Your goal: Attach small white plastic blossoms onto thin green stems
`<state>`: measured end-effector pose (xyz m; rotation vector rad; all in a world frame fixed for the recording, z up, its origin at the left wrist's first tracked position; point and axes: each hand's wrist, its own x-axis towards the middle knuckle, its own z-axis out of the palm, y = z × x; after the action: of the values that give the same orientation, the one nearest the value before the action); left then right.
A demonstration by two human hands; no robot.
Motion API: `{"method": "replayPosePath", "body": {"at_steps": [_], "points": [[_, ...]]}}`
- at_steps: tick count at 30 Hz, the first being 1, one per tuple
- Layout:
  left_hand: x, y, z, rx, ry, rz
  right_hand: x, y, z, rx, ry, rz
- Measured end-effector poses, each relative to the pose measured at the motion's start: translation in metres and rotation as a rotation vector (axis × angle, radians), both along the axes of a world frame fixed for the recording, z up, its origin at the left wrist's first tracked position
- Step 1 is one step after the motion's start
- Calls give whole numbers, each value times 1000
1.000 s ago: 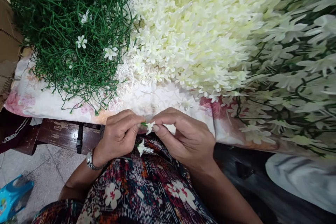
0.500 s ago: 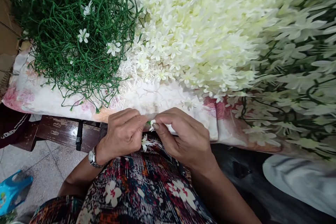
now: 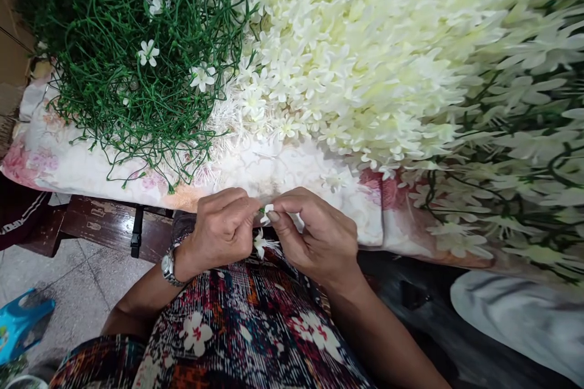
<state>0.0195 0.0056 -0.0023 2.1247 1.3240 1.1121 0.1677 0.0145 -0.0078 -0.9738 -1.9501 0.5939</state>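
Note:
My left hand (image 3: 227,228) is closed, its thumb and fingertips pinching a thin green stem, of which only a short tip shows. Facing it, my right hand (image 3: 314,234) pinches a small white artificial flower (image 3: 266,214) between thumb and forefinger. Stem tip and flower meet in the narrow gap between the hands. Just below hangs another white flower (image 3: 261,244) with fine white threads, partly behind the left fingers. Both hands are at the near edge of a floral-patterned cloth (image 3: 269,164).
At the back left lies a heap of green artificial stems (image 3: 150,73) with a few white flowers on it. A large pile of loose white petals (image 3: 365,61) fills the middle. Flowered stems (image 3: 515,152) lie on the right. A blue stool (image 3: 22,322) stands on the floor.
Both hands have drawn slightly closer together, and the white flower now shows more plainly at the green tip. The hanging flower has shifted a little right. The view has moved slightly.

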Motion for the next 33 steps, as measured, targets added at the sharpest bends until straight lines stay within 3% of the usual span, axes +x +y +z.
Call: {"method": "replayPosePath", "body": {"at_steps": [13, 19, 26, 33], "points": [[1, 1, -6, -36, -36, 16, -4, -1, -3, -16, -29, -40], [-1, 3, -5, -97, -166, -6, -1, 3, -1, -25, -29, 1], [-3, 2, -2, -113, -153, 24, 5, 4, 1, 114, -67, -62], [-1, 1, -2, -101, -142, 29, 2, 2, 3, 122, -64, -66]]}}
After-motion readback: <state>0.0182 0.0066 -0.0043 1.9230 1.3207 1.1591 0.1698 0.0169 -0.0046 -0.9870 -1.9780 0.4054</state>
